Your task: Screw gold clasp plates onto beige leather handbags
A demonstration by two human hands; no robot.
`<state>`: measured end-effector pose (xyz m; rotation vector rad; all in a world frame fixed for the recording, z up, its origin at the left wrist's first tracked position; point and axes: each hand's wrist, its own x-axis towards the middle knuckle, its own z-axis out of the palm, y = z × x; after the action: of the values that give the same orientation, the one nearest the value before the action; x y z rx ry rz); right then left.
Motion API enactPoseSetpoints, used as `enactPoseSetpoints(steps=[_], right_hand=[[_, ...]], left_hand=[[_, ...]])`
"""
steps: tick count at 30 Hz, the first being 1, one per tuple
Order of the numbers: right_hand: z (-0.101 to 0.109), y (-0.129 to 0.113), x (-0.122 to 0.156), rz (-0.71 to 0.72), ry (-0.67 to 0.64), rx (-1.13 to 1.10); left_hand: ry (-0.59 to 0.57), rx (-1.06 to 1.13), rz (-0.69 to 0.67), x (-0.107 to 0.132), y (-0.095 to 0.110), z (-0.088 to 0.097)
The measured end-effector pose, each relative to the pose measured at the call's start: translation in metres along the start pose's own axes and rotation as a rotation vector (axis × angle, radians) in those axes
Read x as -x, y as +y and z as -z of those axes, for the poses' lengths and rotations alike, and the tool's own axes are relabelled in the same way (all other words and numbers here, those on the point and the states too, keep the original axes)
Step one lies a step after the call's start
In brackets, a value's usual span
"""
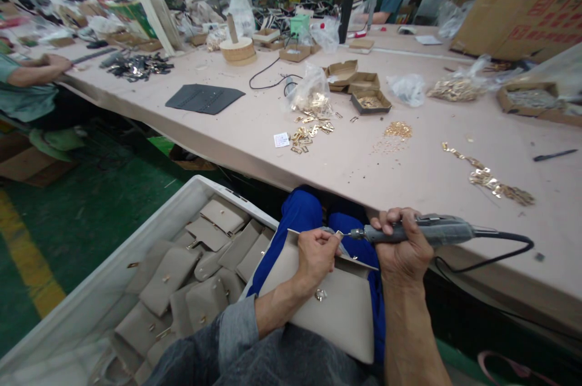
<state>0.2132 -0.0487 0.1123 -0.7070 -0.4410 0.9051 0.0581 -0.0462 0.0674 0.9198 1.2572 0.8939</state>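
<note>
On my lap lies a beige handbag (339, 307) with its flap raised and a metal clasp (321, 294) on its front. My left hand (316, 256) pinches a small gold metal fitting (339, 234) at the edge of the flap. In my right hand (404, 246) is a grey electric screwdriver (427, 231), held level with its bit pointing left. The bit's tip is at the gold fitting, close to my left fingertips; whether a screw sits on it I cannot tell.
A white bin (82, 298) of beige bags stands at my left. Gold fittings (309, 134), small gold screws (398, 129), open cardboard boxes (370, 101) and a pen (555, 155) lie on the table (254, 137). The screwdriver's black cable (504, 237) trails right. Co-workers sit across and left.
</note>
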Motion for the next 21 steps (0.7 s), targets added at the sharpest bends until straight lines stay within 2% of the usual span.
enactPoseSetpoints(steps=[6, 15, 21], right_hand=[[-0.015, -0.002, 0.006, 0.091, -0.031, 0.13], [-0.041, 0.002, 0.013, 0.206, -0.152, 0.315], [-0.046, 0.003, 0.015, 0.177, -0.205, 0.365]], left_hand=[[0.004, -0.022, 0.009, -0.001, -0.001, -0.001], [-0.01, 0.016, 0.009, -0.001, -0.004, 0.002], [-0.031, 0.038, -0.025, 0.0, -0.002, 0.003]])
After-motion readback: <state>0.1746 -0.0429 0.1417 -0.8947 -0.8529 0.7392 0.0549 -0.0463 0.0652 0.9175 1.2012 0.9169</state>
